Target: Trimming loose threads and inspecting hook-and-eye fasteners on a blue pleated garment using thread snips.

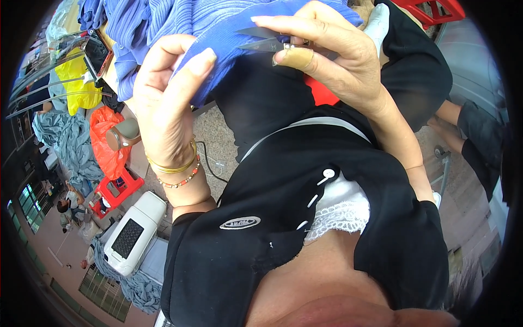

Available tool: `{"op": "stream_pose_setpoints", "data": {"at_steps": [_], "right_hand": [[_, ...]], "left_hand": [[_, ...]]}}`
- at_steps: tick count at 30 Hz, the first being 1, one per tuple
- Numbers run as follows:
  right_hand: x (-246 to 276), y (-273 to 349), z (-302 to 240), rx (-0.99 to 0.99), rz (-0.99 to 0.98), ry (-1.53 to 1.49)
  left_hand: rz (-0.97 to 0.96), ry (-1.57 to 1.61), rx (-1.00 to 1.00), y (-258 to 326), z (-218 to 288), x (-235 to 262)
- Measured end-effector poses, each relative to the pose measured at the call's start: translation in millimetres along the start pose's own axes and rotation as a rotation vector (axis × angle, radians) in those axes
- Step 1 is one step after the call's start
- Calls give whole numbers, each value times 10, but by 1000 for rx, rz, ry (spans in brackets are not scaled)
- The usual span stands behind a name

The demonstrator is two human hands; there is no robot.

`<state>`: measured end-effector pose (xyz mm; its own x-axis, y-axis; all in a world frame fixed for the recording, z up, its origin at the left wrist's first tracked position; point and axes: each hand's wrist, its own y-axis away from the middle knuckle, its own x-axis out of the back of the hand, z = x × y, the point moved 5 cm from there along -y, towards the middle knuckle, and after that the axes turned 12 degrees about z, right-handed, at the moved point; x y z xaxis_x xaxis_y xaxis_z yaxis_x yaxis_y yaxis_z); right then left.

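Observation:
My left hand [169, 98] pinches the edge of a blue ribbed knit garment [218, 41] between thumb and fingers, holding a band of it up. In my right hand [332, 57] is a pair of small thread snips [259, 41], their two dark blades apart and pointing left at the cloth. A tan bandage or tape wraps the right thumb. The blade tips lie over or beside the blue fabric; whether they touch it I cannot tell. More of the same blue knit [147, 22] is heaped beyond both hands.
To the left are a yellow bag [79, 82], an orange-red plastic bag [106, 141], a red stool [120, 191] and grey-blue cloth piles [68, 139]. A white machine [136, 231] stands at lower left. Another person's legs [474, 131] show at right. A red plastic frame [436, 11] is at far right.

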<state>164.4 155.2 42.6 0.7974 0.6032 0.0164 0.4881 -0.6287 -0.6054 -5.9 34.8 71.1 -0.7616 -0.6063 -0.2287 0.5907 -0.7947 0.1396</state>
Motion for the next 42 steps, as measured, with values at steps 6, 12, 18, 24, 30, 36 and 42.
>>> {"op": "stream_pose_setpoints", "data": {"at_steps": [6,12,18,24,30,36,42], "right_hand": [[9,-16,29,60,31,-21],[84,-140,-94,247,89,-51],[76,-168,-399,43,-4,408],[60,-185,-420,-54,55,374],[44,-162,-413,108,32,445],[-2,-245,-427,-71,77,316],[-1,-231,-368,-203,37,263]], "left_hand": [[22,24,-1,9,-8,-42],[31,51,-21,-38,2,-27],[40,102,-63,-11,34,-144],[7,119,-66,-26,32,-171],[4,128,-59,-9,3,-193],[27,100,-59,-57,29,-137],[11,116,-93,-77,13,-119]]}}
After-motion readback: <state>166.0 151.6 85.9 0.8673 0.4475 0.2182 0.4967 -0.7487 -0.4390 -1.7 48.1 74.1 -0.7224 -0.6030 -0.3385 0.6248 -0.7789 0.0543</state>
